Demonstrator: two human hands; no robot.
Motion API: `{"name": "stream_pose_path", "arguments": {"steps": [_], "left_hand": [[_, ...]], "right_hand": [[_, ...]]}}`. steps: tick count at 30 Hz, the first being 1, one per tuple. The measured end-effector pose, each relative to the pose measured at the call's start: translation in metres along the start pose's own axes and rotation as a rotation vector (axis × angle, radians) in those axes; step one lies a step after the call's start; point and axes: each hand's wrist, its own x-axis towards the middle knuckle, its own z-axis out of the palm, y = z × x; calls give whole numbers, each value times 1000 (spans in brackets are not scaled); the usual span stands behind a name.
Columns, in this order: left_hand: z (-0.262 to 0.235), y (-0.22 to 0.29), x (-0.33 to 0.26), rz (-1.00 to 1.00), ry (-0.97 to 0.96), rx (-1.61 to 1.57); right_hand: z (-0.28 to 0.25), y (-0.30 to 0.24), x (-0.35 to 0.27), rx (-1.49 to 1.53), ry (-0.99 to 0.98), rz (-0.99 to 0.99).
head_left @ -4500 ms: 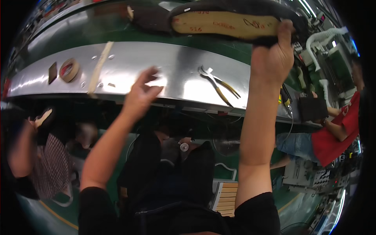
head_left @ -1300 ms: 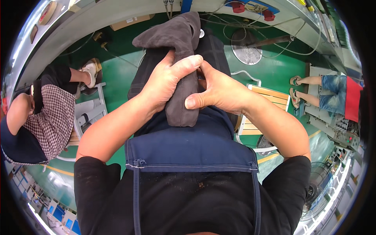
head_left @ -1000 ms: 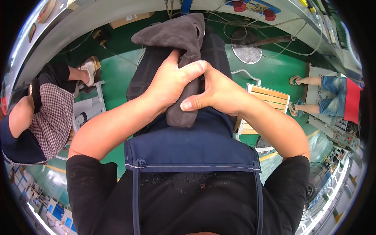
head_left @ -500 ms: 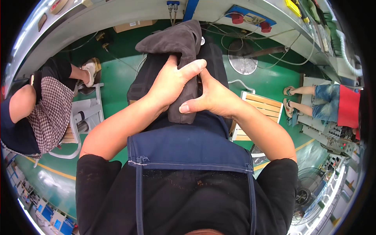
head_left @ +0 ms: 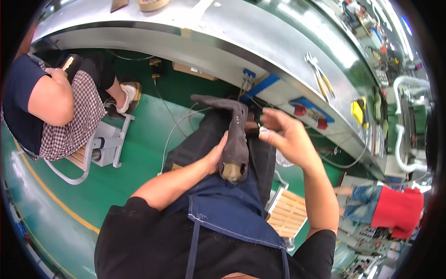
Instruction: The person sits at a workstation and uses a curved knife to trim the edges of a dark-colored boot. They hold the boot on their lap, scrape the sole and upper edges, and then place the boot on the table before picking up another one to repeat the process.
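Note:
A dark brown suede boot upper (head_left: 236, 135) lies lengthwise over my lap, its row of small eyelets showing. Its near end gapes, and a tan, rounded form (head_left: 232, 172) shows inside; I cannot make out exactly what it is. My left hand (head_left: 215, 153) is closed against the upper's left side and steadies it. To the right of the upper, apart from it, my right hand (head_left: 285, 135) is raised with thumb and fingers curled around a small white thing (head_left: 263, 130), too small to name.
Ahead runs a metal workbench (head_left: 223, 28) with pliers (head_left: 320, 79), a tape roll (head_left: 153, 4) and a yellow object (head_left: 357, 111). A seated person (head_left: 51, 102) in a checked apron is at the left. Another person in red (head_left: 395, 209) stands at right, beyond a slatted stool (head_left: 288, 214).
My right hand has let go of the upper and moved off to the right. The upper has turned so its near opening faces me, while my left hand stays on its left side. The view has tilted.

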Motion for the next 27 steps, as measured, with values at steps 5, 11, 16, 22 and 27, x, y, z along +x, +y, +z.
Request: {"name": "stream_pose_path", "arguments": {"steps": [5,11,16,22,27], "left_hand": [[-9,7,3,-60,48,-105],[-42,20,3,-120,-303,-247],[-41,33,4,-146,-238,-210],[-39,35,8,-192,-176,-227],[-43,33,10,-201,-232,-271]], "right_hand": [[5,-63,147,-334,116,-454],[66,-112,332,-537,254,-861],[92,-120,405,-740,284,-752],[66,-112,417,-893,306,-747],[12,-82,376,-921,202,-682]]}}
